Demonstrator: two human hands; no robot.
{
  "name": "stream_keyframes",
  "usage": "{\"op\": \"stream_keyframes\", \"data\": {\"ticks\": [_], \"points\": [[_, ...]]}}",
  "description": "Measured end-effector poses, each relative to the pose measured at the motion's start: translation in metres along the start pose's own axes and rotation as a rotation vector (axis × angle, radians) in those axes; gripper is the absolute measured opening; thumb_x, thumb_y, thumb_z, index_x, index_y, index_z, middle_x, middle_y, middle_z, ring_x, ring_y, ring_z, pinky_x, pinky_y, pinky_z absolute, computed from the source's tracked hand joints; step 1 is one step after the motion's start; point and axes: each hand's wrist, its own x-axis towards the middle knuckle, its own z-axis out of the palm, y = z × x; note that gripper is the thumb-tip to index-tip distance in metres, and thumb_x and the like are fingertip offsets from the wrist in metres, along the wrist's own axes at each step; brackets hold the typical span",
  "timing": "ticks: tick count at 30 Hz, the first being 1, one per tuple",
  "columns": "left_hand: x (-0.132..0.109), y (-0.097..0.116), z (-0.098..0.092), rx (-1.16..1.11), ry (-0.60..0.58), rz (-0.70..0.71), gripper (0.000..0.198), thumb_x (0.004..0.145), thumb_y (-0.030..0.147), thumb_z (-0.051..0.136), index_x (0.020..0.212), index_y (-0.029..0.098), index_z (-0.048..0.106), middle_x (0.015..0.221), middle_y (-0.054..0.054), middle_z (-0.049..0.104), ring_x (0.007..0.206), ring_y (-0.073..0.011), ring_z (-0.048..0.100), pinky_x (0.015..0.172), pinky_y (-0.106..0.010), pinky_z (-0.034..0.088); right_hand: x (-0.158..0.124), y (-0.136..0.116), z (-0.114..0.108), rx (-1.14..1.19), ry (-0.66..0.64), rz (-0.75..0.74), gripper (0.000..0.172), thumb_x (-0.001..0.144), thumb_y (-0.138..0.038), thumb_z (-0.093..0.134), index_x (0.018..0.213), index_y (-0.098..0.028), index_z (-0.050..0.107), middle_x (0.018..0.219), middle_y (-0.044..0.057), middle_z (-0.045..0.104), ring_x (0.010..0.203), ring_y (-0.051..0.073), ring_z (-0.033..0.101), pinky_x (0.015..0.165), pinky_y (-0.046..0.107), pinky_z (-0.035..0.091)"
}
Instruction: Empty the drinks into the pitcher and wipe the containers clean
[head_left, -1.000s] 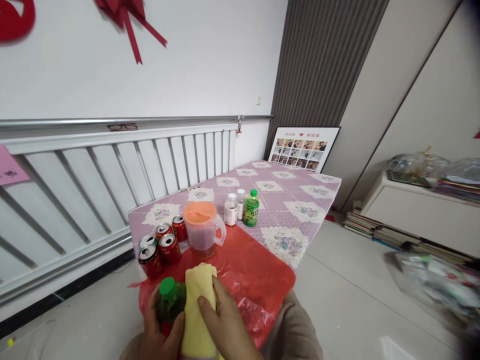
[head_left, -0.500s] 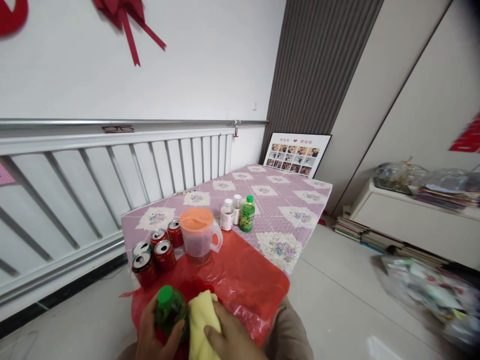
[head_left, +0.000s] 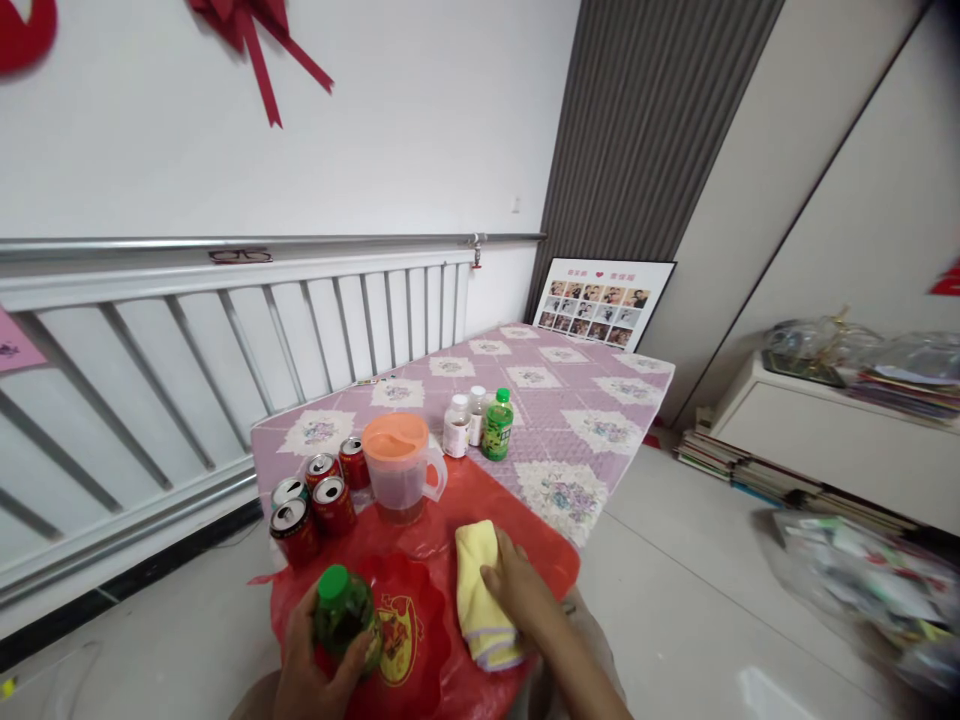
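My left hand is wrapped round a green-capped bottle with a dark green body, low at the front of the table. A red scalloped tray with a gold print lies just to the right of that bottle, partly behind it. Over the red plastic sheet, my right hand grips a folded yellow cloth by its right side. The cloth's near end, with pale purple edging, hangs toward me. Beyond both hands stands a clear jug with an orange lid.
Several open drink cans cluster left of the jug. Two small white-capped bottles and another green bottle stand behind it. A red plastic sheet covers the front of the flowered tablecloth. A white radiator runs along the left.
My right hand has moved the yellow cloth away from the bottle to the right, uncovering the red tray. My left hand still holds the bottle in nearly the same place.
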Motion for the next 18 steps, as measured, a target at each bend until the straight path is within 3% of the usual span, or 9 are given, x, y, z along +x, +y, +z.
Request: {"op": "stream_keyframes", "data": {"ticks": [3, 7, 11, 14, 18], "points": [[-0.003, 0.005, -0.002, 0.02, -0.012, -0.029, 0.072, 0.065, 0.051, 0.068, 0.124, 0.017, 0.043, 0.116, -0.012, 0.06, 0.111, -0.0351, 0.06, 0.097, -0.048, 0.049, -0.004, -0.005, 0.004, -0.14, 0.083, 0.037, 0.071, 0.079, -0.019, 0.05, 0.146, -0.004, 0.032, 0.142, 0.025, 0.044, 0.133, 0.036, 0.04, 0.108, 0.049, 0.031], [-0.006, 0.012, -0.005, 0.04, 0.017, -0.051, 0.068, 0.065, 0.05, 0.068, 0.121, 0.02, 0.045, 0.11, -0.01, 0.063, 0.11, -0.0352, 0.061, 0.09, -0.045, 0.052, -0.01, -0.027, 0.013, -0.371, 0.137, -0.024, 0.063, 0.085, -0.025, 0.047, 0.146, -0.02, 0.036, 0.156, 0.011, 0.029, 0.143, 0.031, 0.024, 0.108, 0.05, 0.031], [-0.005, 0.018, -0.007, 0.003, 0.036, -0.029, 0.061, 0.062, 0.048, 0.071, 0.113, 0.023, 0.05, 0.105, -0.008, 0.066, 0.11, -0.0341, 0.062, 0.088, -0.042, 0.053, -0.007, -0.034, 0.033, -0.433, 0.028, -0.104, 0.061, 0.087, -0.03, 0.047, 0.146, -0.022, 0.036, 0.159, 0.007, 0.022, 0.147, 0.028, 0.012, 0.113, 0.055, 0.019], [-0.006, 0.022, -0.009, -0.013, 0.046, -0.022, 0.056, 0.061, 0.046, 0.072, 0.109, 0.025, 0.052, 0.099, -0.006, 0.067, 0.108, -0.0335, 0.063, 0.088, -0.042, 0.052, -0.003, -0.024, 0.048, -0.491, -0.07, -0.109, 0.065, 0.085, -0.033, 0.05, 0.147, -0.02, 0.034, 0.159, 0.009, 0.021, 0.147, 0.03, 0.012, 0.114, 0.058, 0.011], [-0.008, 0.023, -0.01, 0.006, 0.035, -0.054, 0.054, 0.063, 0.046, 0.071, 0.11, 0.026, 0.053, 0.094, -0.005, 0.069, 0.106, -0.0337, 0.064, 0.088, -0.043, 0.052, 0.001, -0.013, 0.054, -0.53, -0.08, -0.131, 0.067, 0.086, -0.035, 0.049, 0.149, -0.019, 0.03, 0.159, 0.008, 0.019, 0.147, 0.03, 0.011, 0.113, 0.057, 0.01]]}}
